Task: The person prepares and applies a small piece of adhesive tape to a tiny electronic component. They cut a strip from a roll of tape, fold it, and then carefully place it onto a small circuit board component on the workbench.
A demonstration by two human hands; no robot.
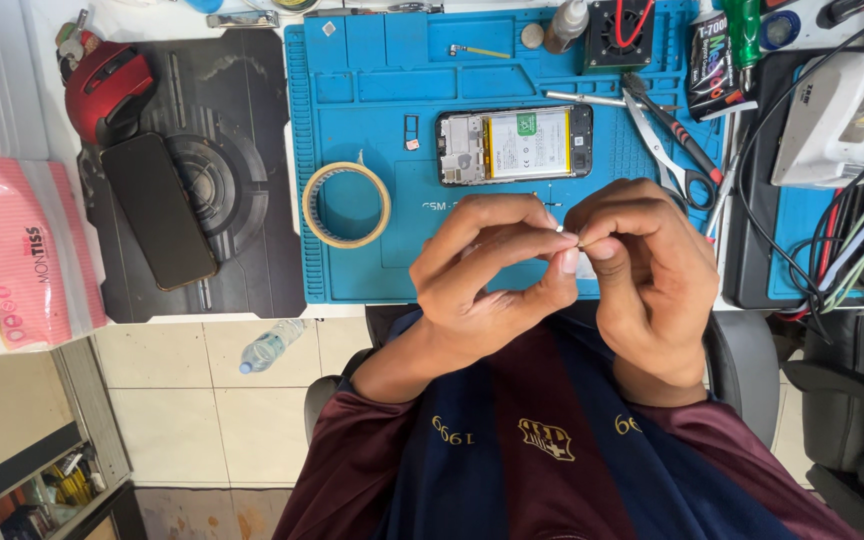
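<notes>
Both hands meet over the near edge of the blue mat (352, 270). The left hand (487, 275) and right hand (642, 265) pinch together one tiny pale part (570, 238), too small to identify. Just beyond the pinch lies the phone (514, 145), back cover already off and battery exposed, not yet closed.

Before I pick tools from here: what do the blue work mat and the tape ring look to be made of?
Blue mat: likely silicone or soft rubber, matte, with moulded compartments and ribbed edge. Tape ring: tan paper-like tape wound on a ring, dull finish; probably masking tape, though the kind stays unsure. The opened phone lies on the mat beyond both hands.
</notes>
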